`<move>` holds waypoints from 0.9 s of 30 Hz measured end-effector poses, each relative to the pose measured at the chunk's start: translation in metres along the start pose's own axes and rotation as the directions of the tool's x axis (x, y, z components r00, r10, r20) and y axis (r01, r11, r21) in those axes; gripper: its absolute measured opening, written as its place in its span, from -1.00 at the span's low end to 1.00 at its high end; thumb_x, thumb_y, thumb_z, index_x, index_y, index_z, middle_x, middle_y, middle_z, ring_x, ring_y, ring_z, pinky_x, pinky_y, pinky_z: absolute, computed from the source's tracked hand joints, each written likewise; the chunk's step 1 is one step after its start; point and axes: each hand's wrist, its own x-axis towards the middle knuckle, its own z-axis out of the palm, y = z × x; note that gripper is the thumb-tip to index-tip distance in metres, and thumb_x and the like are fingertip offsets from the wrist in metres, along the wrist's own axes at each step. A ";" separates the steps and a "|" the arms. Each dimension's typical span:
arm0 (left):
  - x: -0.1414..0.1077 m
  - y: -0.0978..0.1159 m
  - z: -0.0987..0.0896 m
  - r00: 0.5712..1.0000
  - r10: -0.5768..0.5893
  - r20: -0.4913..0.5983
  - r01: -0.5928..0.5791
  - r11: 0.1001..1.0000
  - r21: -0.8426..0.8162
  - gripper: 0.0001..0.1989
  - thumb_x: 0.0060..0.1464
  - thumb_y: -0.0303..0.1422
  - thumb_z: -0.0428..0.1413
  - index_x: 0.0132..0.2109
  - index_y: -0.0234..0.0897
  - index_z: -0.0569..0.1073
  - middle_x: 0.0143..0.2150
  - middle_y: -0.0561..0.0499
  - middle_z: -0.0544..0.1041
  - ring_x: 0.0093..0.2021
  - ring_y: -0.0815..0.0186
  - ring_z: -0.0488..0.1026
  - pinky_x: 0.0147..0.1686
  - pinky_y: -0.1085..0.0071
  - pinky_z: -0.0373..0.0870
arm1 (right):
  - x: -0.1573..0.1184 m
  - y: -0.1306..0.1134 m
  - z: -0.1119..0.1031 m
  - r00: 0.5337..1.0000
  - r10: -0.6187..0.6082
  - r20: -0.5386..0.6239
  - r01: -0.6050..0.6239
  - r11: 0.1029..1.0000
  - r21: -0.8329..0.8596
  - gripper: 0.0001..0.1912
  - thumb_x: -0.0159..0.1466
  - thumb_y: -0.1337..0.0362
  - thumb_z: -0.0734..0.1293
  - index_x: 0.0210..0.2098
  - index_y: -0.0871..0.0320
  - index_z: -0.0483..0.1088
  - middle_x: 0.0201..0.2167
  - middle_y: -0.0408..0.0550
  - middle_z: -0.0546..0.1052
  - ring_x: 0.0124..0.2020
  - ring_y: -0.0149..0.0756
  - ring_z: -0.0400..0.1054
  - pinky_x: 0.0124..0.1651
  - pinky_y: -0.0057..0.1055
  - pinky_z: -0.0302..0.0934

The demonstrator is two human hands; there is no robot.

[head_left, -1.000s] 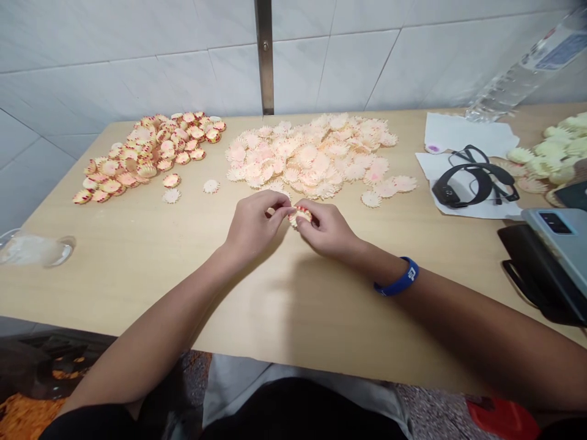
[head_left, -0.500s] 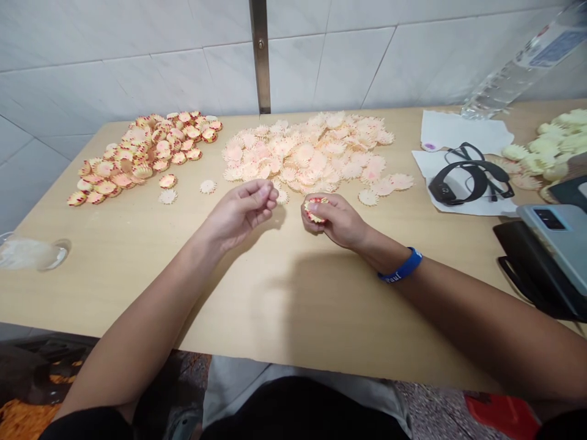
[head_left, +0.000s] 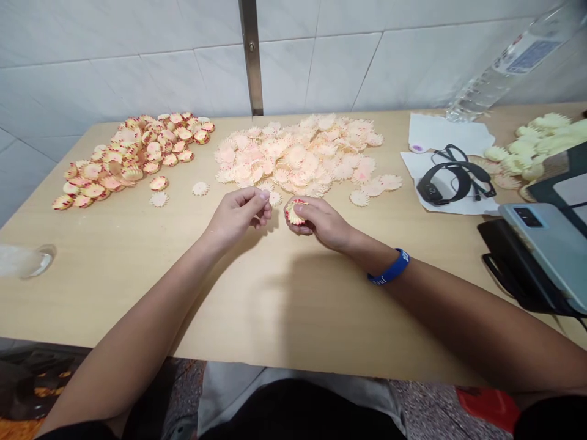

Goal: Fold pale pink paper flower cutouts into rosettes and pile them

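Observation:
My right hand (head_left: pixel 321 221) is closed around a small ruffled disc (head_left: pixel 296 211), cream with red edges, with the thumb on top of it. To its left, my left hand (head_left: pixel 241 214) has thumb and fingertips pinched together; what they hold, if anything, is too small to name. Just beyond both hands spreads a pile of pale pink scalloped discs (head_left: pixel 298 156). At the back left lies a heap of red-edged ruffled discs (head_left: pixel 151 143). A single red-edged disc (head_left: pixel 158 183) and two pale discs lie apart from the heaps.
On the right are white paper (head_left: pixel 452 131), glasses and a black wristband (head_left: pixel 454 183), a phone (head_left: pixel 550 244) on a black case, and pale yellow discs (head_left: pixel 532 146). A plastic bottle (head_left: pixel 499 67) leans at the back right. A clear cup (head_left: pixel 27 261) lies at the left.
The whole view has shifted slightly, moving the tabletop things left in the picture. The disc in my right hand now shows more of its cream ruffled face. Both hands keep nearly the same pose.

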 end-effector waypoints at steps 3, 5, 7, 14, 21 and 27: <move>0.002 -0.003 -0.001 1.000 -0.025 -0.009 0.025 0.999 -0.020 -0.64 -0.09 -0.11 0.33 -0.41 -0.34 0.46 -0.42 0.00 0.52 -0.47 0.44 0.40 -0.51 0.55 0.33 | 0.001 -0.001 0.000 0.999 0.023 -0.023 -0.023 1.000 0.017 -0.73 0.22 0.12 0.31 -0.44 0.16 0.22 -0.58 -0.21 0.26 -0.61 -0.51 0.06 -0.57 -0.50 -0.14; 0.003 -0.005 -0.001 0.999 -0.052 0.007 0.052 0.998 -0.030 -0.62 -0.13 -0.11 0.35 -0.41 -0.35 0.48 -0.40 -0.03 0.55 -0.46 0.43 0.41 -0.51 0.54 0.36 | 0.001 -0.001 -0.001 0.999 0.027 -0.021 -0.027 0.999 0.018 -0.73 0.22 0.12 0.30 -0.43 0.16 0.23 -0.59 -0.21 0.26 -0.61 -0.51 0.05 -0.56 -0.50 -0.14; 0.003 -0.006 0.000 0.997 -0.074 0.023 0.075 0.997 -0.034 -0.61 -0.14 -0.10 0.35 -0.41 -0.37 0.50 -0.39 -0.05 0.57 -0.48 0.43 0.42 -0.50 0.52 0.38 | 0.001 0.000 -0.001 1.000 0.027 -0.015 -0.026 0.999 0.018 -0.74 0.23 0.12 0.30 -0.43 0.16 0.23 -0.61 -0.21 0.26 -0.62 -0.51 0.03 -0.56 -0.49 -0.15; 0.004 -0.007 -0.001 0.993 -0.098 0.061 0.102 0.993 -0.065 -0.59 -0.16 -0.09 0.37 -0.34 -0.38 0.56 -0.29 -0.10 0.62 -0.48 0.43 0.44 -0.49 0.49 0.43 | 0.001 0.003 -0.002 1.000 0.014 -0.028 -0.013 0.999 0.032 -0.76 0.24 0.13 0.29 -0.42 0.16 0.23 -0.58 -0.20 0.28 -0.60 -0.49 0.07 -0.55 -0.49 -0.13; 0.003 -0.006 -0.001 0.995 -0.094 0.044 0.097 0.993 -0.065 -0.62 -0.20 -0.13 0.38 -0.34 -0.36 0.56 -0.30 -0.05 0.61 -0.48 0.47 0.40 -0.50 0.52 0.40 | 0.000 0.000 0.000 0.999 0.039 -0.034 -0.038 0.999 0.011 -0.74 0.21 0.10 0.30 -0.37 0.18 0.28 -0.60 -0.22 0.29 -0.62 -0.52 0.04 -0.55 -0.48 -0.15; 0.002 -0.005 0.000 0.995 -0.102 -0.020 0.102 0.995 -0.018 -0.72 -0.19 -0.24 0.36 -0.37 -0.34 0.55 -0.38 0.01 0.55 -0.49 0.48 0.37 -0.48 0.53 0.34 | -0.001 -0.002 0.001 0.997 0.054 -0.052 -0.054 0.998 -0.007 -0.73 0.21 0.07 0.30 -0.37 0.18 0.27 -0.60 -0.23 0.29 -0.62 -0.51 0.05 -0.53 -0.46 -0.11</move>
